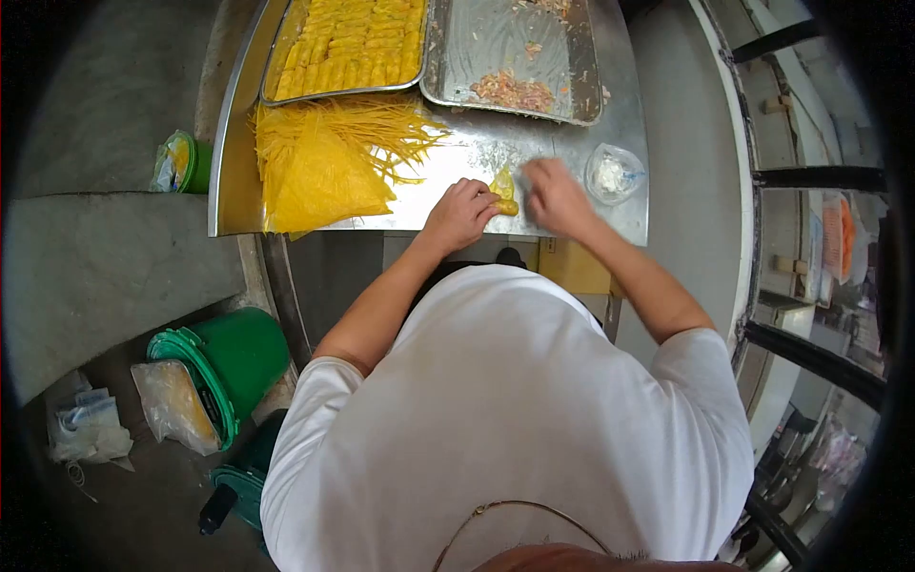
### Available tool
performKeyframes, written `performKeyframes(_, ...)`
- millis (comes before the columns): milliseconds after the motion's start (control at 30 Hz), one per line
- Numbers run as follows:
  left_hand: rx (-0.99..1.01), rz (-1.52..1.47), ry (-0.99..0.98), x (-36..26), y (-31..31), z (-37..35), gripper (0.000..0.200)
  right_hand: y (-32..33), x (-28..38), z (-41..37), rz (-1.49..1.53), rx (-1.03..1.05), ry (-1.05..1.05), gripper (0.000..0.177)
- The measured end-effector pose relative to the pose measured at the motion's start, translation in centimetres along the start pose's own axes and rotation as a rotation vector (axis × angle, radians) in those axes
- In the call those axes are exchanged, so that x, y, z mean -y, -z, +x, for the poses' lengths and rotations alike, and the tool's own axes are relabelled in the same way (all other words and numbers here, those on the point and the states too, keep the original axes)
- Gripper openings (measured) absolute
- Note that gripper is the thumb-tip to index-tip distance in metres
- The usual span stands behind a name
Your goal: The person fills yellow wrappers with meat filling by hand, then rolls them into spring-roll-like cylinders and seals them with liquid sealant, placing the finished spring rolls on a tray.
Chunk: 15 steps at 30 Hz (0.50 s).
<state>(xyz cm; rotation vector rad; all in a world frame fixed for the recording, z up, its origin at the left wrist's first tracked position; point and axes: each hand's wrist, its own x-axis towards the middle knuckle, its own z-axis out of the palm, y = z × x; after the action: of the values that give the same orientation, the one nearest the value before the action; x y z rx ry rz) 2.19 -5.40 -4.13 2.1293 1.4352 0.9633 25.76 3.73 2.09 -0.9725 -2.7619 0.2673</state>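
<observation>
My left hand (461, 214) is at the front part of the steel table, its fingertips closed on the end of a small yellow spring roll (507, 207). A narrow strip of yellow wrapper (502, 179) reaches from the roll away from me along the metal. Just right of the roll, my right hand (556, 195) is raised a little and smeared by motion, so its grip cannot be made out. A clear bag or bowl of white paste (613, 175) lies beyond it to the right. Yellow wrapper sheets (329, 172), frayed into strips at the edges, are piled left of my left hand.
At the back left, a metal tray (335, 96) holds rows of yellow rolls (353, 48). Beside it, another tray (457, 57) contains scattered pinkish shredded filling (513, 91). Green buckets (250, 367) stand on the floor to the left. A black-barred frame (820, 179) runs along the right.
</observation>
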Motion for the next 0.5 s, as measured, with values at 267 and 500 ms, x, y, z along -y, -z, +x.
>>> performKeyframes(267,-0.009,-0.003,-0.036,1.0,0.7,1.2,0.027,-4.6,3.6,-1.7,0.175,-0.117,-0.034,0.033)
performKeyframes(500,-0.078,-0.023,-0.097,1.9,1.2,3.0,0.028,-4.2,3.9,-0.4,0.055,-0.166,-0.115,0.032)
